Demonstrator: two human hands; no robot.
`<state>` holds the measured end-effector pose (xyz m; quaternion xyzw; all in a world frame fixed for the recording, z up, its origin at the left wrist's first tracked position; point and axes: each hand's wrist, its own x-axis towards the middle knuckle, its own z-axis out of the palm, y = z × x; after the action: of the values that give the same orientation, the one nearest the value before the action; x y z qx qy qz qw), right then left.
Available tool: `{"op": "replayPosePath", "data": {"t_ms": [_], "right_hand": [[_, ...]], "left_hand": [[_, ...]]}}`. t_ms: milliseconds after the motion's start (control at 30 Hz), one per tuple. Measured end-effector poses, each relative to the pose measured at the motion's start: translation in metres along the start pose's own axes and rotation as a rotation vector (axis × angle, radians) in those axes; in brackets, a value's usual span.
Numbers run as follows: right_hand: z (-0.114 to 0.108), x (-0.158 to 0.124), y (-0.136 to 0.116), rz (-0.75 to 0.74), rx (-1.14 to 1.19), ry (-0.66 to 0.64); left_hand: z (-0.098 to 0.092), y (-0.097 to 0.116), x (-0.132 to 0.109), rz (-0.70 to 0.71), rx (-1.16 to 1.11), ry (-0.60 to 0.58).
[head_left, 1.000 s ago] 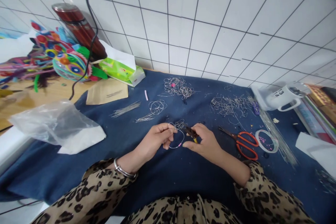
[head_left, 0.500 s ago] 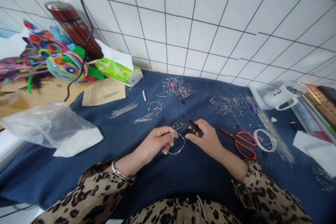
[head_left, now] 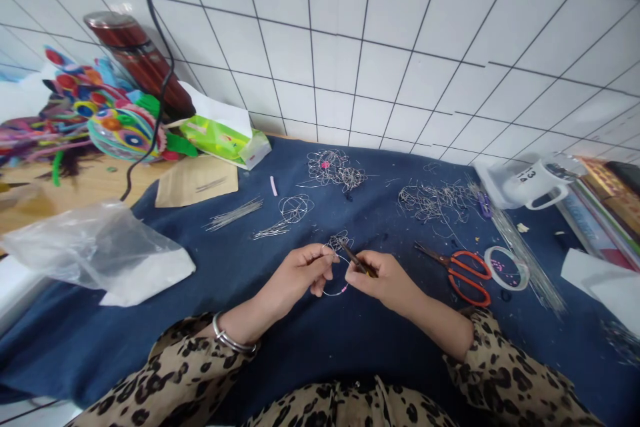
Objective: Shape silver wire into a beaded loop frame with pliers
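Between the fingertips of my left hand [head_left: 307, 270] is a thin wire ring [head_left: 333, 294], closed on it at the ring's upper left. Small pink beads [head_left: 344, 289] sit low on the ring's right side. My right hand [head_left: 383, 273] is wrapped round dark-jawed pliers [head_left: 357, 259], whose tip points up and left, close to the top of the ring. Whether the jaws touch the wire I cannot tell. Just behind the ring lies a small tangle of wire [head_left: 341, 239] on the dark blue cloth [head_left: 310, 360].
Orange-handled scissors [head_left: 467, 277] and a round dish [head_left: 525, 273] with pink beads lie to the right, beside long straight wires [head_left: 520, 247]. Wire tangles [head_left: 435, 201] and cut wire bundles [head_left: 234, 213] are spread further back. A clear plastic bag [head_left: 100, 240] lies left; a white mug [head_left: 533, 183] stands right.
My right hand has moved left with the pliers, bringing their tip from apart to close against the ring's top. My left hand stays nearly in place, still holding the ring.
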<state>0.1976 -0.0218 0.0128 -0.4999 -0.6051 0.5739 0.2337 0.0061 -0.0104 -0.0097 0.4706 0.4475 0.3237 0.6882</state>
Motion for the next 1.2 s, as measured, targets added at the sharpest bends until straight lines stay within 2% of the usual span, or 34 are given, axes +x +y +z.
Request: {"op": "replayPosePath", "data": {"t_ms": [133,333,533,733,933,1200], "right_hand": [[0.0001,0.0,0.0004,-0.002,0.031,0.042],[-0.0051,0.0033,0.0029,-0.054,-0.022,0.191],[-0.0023,0.0043,0.0027,-0.146,-0.101,0.149],[-0.0002,0.0047,0.0042,-0.028,0.029,0.086],[0.0,0.0037,0.0032,0.008,0.101,0.061],[-0.0037,0.0036,-0.0037,-0.006,0.006,0.043]], "left_hand": [[0.0008,-0.0002,-0.0004,-0.014,0.01,-0.02],[0.0025,0.0023,-0.0021,-0.036,0.023,-0.087],[0.004,0.0009,-0.0026,-0.06,0.071,-0.127],[0.0041,-0.0013,-0.0026,-0.039,0.122,-0.098],[0.0048,-0.0065,-0.0026,0.0,0.208,-0.029],[0.0039,0.0019,-0.0031,-0.011,0.169,-0.126]]}}
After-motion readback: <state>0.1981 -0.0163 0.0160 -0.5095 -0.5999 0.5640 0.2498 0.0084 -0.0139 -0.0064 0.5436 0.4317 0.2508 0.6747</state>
